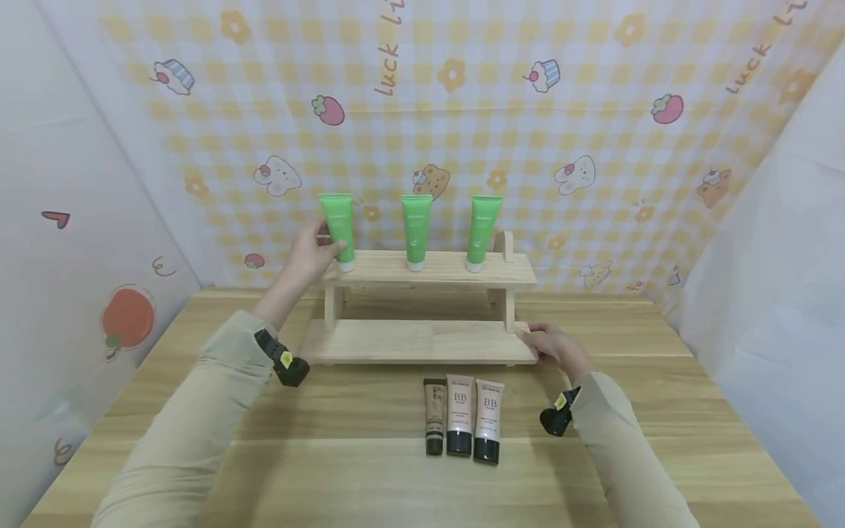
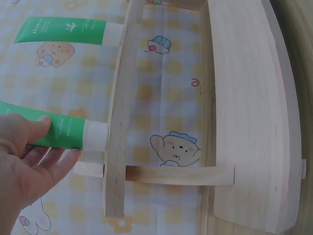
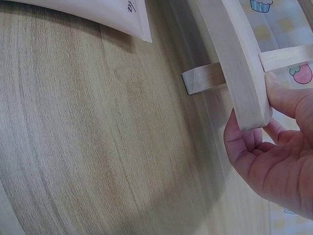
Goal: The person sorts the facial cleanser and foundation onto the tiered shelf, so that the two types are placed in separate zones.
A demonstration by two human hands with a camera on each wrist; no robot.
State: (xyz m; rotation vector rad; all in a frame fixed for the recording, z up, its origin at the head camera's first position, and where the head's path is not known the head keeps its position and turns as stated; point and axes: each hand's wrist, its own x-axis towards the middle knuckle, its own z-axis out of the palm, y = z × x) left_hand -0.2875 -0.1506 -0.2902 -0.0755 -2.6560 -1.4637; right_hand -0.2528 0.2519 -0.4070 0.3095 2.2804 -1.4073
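The left fingers (image 2: 56,169) pinched the leftmost green tube (image 1: 339,220), cap-down on the upper shelf (image 1: 445,270); the right fingers (image 3: 237,144) gripped the end of the lower shelf (image 1: 389,341), a wooden post (image 3: 288,57) just beside them. Near these, leftward, three cosmetic tubes (image 1: 460,414) lay on the tabletop (image 1: 330,469). Right of the left fingers stood two more green tubes (image 1: 416,227); patterned cloth (image 1: 396,147) hung behind.

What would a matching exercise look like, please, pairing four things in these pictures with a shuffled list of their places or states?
Column one
1. Left hand
2. Right hand
3. Middle green tube
4. Rightmost BB-labelled tube

Column two
A. Lies on the wooden table
B. Grips the right end of the lower shelf
C. Stands on the upper shelf, with no hand on it
D. Holds the leftmost green tube

Pairs: 1-D, 2-B, 3-C, 4-A
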